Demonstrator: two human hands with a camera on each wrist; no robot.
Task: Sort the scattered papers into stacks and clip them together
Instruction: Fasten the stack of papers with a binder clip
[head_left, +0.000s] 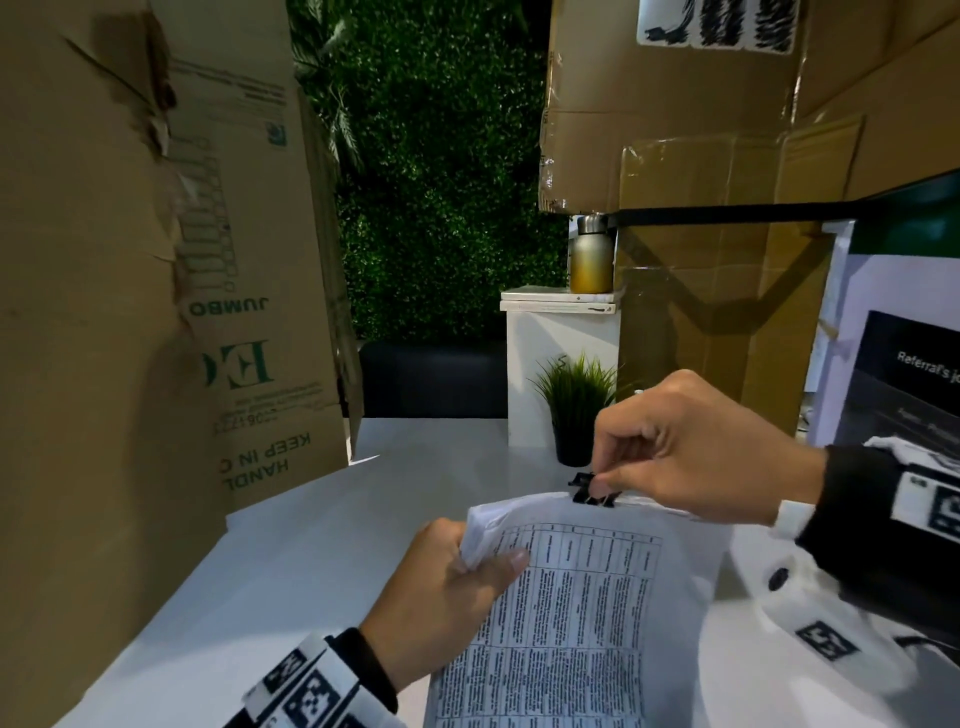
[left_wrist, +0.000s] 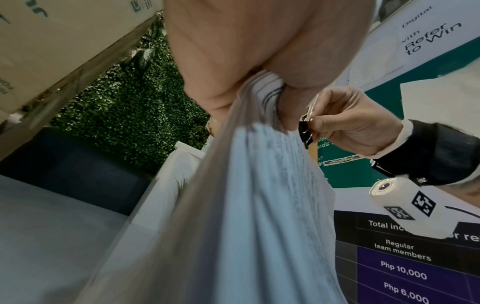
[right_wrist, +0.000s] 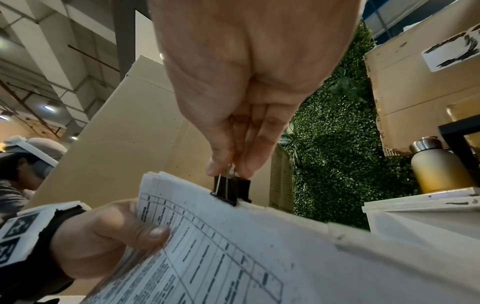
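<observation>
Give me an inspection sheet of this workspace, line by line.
Surface: white table, partly bare.
Job's things: paper stack held up off the table; black binder clip on its top edge.
Clutter: potted plant; metal bottle on a white pedestal.
Grips: left hand grips the stack's corner; right hand pinches the clip's wire handles.
Cables: nothing seen.
Surroundings: cardboard boxes on both sides, green foliage wall, printed poster at right.

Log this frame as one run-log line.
step: clipping | left hand: holds stack by left edge | right hand: pinches clip levers | clip: on stack's top edge | stack: raised off table
</observation>
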